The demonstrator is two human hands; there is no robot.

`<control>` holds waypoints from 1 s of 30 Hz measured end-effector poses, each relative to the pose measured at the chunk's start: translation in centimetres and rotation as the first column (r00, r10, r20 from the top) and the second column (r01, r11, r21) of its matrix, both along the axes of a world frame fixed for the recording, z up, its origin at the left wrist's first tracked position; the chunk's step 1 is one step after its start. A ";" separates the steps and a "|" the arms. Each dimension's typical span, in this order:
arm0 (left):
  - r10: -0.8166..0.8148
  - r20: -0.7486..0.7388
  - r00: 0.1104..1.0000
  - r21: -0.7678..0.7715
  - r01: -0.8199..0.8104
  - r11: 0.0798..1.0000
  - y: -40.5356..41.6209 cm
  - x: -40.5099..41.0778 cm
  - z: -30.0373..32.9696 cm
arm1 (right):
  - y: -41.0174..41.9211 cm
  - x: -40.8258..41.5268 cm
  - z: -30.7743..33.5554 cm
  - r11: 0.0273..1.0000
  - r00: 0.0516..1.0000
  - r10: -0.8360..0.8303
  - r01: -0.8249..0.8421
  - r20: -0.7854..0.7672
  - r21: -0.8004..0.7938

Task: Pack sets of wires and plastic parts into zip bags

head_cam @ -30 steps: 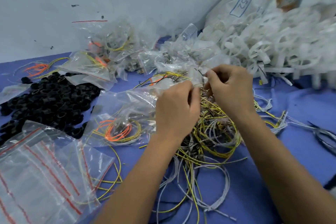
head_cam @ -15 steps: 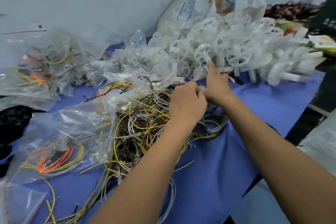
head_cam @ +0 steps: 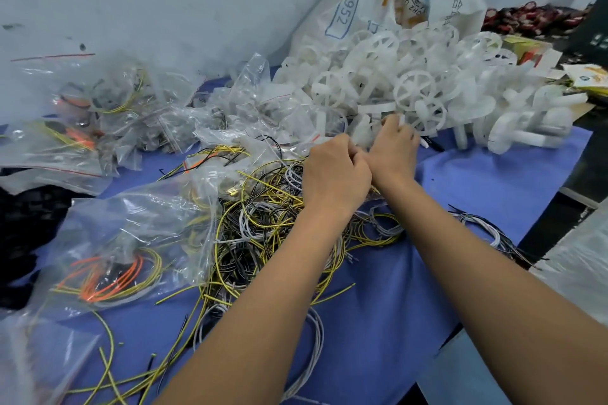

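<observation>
White plastic parts (head_cam: 408, 92) — right hand (head_cam: 393, 149) among them, grip unclear — left hand (head_cam: 334, 174) clenched.

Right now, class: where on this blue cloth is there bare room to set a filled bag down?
Bare cloth lies right of the right hand, between the white plastic parts and the stray wires. Another patch lies between the forearms. Left of the left hand, the wire tangle and filled bags crowd it.

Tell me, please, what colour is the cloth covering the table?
Blue cloth, seen best in the head view.
</observation>
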State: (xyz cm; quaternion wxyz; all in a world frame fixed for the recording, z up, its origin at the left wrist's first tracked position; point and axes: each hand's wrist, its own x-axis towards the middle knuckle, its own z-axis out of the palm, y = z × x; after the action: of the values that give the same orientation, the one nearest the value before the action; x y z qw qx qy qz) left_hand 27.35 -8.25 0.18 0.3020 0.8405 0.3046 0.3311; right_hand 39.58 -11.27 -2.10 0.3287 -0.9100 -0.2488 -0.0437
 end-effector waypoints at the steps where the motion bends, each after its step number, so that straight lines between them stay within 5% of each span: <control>1: 0.001 -0.006 1.000 -0.004 -0.002 1.000 0.1 -0.3 -0.1 | 0.1 0.1 -0.3 0.999 0.999 0.036 -0.037 -0.035 -0.032; 12: 0.023 0.077 0.997 0.000 -0.023 1.000 0.4 -2.3 0.4 | 0.1 -1.3 0.7 0.983 0.995 -0.091 0.083 0.042 0.164; 19: 0.098 0.116 0.988 0.023 -0.102 0.995 1.3 -5.1 1.1 | 0.6 -4.7 2.9 0.953 0.986 0.044 -0.091 0.163 0.291; 23: 0.181 0.138 0.974 0.203 -0.206 0.957 2.1 -8.2 1.4 | 1.1 -7.9 4.0 0.904 0.947 0.101 -0.216 0.306 0.370; 26: 0.298 0.153 0.942 0.400 -0.335 0.853 3.0 -11.2 1.4 | 2.6 -10.5 4.1 0.815 0.962 0.212 -0.270 0.169 0.512; 30: 0.420 0.112 0.900 0.467 -0.421 0.778 4.1 -14.7 0.7 | 4.6 -14.7 3.2 0.617 0.897 0.396 -0.102 -0.195 0.781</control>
State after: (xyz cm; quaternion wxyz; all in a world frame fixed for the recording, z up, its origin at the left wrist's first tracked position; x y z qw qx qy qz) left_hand 12.63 -4.12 0.89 0.0030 0.7990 0.3924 0.4556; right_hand 24.91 -6.69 1.06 0.7170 -0.6385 -0.2716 0.0661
